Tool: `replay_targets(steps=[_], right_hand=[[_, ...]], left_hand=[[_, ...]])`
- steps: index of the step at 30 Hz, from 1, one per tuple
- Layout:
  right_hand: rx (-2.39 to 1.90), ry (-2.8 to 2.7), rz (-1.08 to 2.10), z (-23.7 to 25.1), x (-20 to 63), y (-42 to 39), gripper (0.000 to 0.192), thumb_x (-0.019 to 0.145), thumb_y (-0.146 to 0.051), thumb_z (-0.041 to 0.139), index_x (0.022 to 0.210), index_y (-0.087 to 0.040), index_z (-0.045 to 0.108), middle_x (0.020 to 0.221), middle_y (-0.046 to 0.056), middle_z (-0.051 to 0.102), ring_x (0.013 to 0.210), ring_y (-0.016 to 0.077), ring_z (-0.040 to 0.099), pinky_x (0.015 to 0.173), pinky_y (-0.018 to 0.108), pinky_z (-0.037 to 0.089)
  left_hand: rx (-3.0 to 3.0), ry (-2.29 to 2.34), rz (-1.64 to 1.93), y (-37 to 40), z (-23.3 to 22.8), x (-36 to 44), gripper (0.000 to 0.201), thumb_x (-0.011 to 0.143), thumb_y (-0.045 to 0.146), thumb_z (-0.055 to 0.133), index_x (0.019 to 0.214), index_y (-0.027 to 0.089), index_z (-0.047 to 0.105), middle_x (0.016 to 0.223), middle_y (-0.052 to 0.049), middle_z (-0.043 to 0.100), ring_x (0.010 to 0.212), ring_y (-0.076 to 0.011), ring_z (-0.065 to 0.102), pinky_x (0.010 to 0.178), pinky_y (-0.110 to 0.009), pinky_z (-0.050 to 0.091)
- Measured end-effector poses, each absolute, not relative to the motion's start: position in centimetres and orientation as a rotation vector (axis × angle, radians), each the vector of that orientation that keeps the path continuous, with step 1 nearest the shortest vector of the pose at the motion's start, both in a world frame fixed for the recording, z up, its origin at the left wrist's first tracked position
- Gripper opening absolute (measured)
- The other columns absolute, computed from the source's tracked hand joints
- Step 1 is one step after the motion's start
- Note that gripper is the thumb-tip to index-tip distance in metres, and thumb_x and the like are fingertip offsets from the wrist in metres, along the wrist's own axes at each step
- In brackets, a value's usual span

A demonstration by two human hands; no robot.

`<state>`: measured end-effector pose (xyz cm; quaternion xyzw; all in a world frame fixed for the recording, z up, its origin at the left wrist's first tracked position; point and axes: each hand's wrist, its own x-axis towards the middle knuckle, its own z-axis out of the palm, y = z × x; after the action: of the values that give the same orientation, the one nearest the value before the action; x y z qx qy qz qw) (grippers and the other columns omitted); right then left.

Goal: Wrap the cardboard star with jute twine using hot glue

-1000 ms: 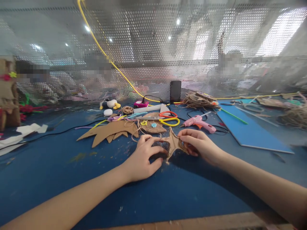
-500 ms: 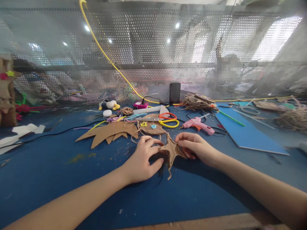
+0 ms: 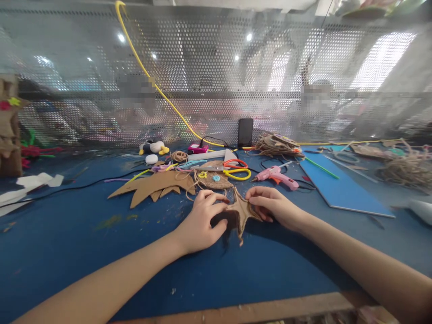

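Observation:
A cardboard star (image 3: 242, 209) edged with twine is held just over the blue table, its lower point ending in a short loose twine tail. My right hand (image 3: 270, 203) pinches the star's right side between thumb and fingers. On the other side, my left hand (image 3: 206, 220) is open, thumb and fingers spread. Its fingertips reach the star's left point; whether they press on it is hard to tell. Just behind the star lies a twine-covered piece (image 3: 218, 181) with a yellow and a blue button-like shape on it.
Scissors (image 3: 238, 173) with red and yellow handles and a pink glue gun (image 3: 278, 177) lie behind my hands. Jagged cardboard (image 3: 145, 189) is to the left, a blue board (image 3: 340, 184) to the right. A phone (image 3: 245, 132) leans on the perforated metal screen (image 3: 209, 67).
My left thumb has drawn away from the star, to the left. The star's lower tail has shifted slightly up and right. My right hand keeps its pinch.

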<state>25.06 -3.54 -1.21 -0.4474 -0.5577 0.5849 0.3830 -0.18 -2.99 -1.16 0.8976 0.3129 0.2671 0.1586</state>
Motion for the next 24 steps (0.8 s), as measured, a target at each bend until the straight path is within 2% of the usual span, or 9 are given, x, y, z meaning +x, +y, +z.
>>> replay_targets(steps=[3,8,14,19,24], right_hand=[[-1.119,-1.353,1.489,-1.1,25.0,-3.7,0.028,0.082,-0.042,0.072,0.094,-0.019,0.061,0.058,-0.006,0.056,0.042,0.0052,0.047,0.036,0.015,0.029],[-1.113,-1.215,1.359,-0.8,24.7,-4.0,0.035,0.075,-0.044,0.077,0.095,-0.020,0.062,0.057,-0.007,0.056,0.040,0.0074,0.049,0.036,0.017,0.030],[-1.225,-1.097,1.203,-0.3,24.7,-4.2,0.038,0.071,-0.048,0.077,0.091,-0.019,0.062,0.052,-0.007,0.051,0.039,0.0070,0.043,0.036,0.018,0.028],[-1.271,-1.059,1.144,0.0,24.9,-4.1,0.035,0.070,-0.047,0.075,0.088,-0.020,0.060,0.054,-0.007,0.050,0.041,0.0076,0.042,0.038,0.019,0.025],[-1.391,-1.258,1.090,-0.3,25.3,-4.0,0.028,0.081,-0.047,0.064,0.089,-0.020,0.064,0.053,-0.007,0.044,0.040,0.0074,0.035,0.039,0.021,0.022]], left_hand=[[2.584,0.825,0.728,-3.0,-1.0,-0.3,0.034,0.086,0.007,0.056,0.112,0.023,0.070,0.134,-0.007,0.060,0.122,-0.0297,0.040,0.111,-0.055,0.037],[2.639,0.673,0.715,-3.5,-0.6,-0.6,0.038,0.088,0.005,0.050,0.114,0.025,0.070,0.140,-0.006,0.055,0.124,-0.0288,0.038,0.113,-0.053,0.035],[2.690,0.800,0.883,-3.7,-1.1,-0.3,0.016,0.095,0.018,0.056,0.093,0.022,0.071,0.126,-0.007,0.061,0.119,-0.0285,0.042,0.108,-0.050,0.037],[2.644,0.746,0.867,-3.8,-0.8,-0.4,0.024,0.102,0.020,0.047,0.092,0.022,0.069,0.125,-0.006,0.061,0.120,-0.0255,0.043,0.107,-0.045,0.037],[2.504,0.828,0.980,-3.7,-0.5,-0.5,0.033,0.106,0.019,0.035,0.093,0.021,0.065,0.117,-0.006,0.062,0.119,-0.0225,0.047,0.107,-0.042,0.036]])
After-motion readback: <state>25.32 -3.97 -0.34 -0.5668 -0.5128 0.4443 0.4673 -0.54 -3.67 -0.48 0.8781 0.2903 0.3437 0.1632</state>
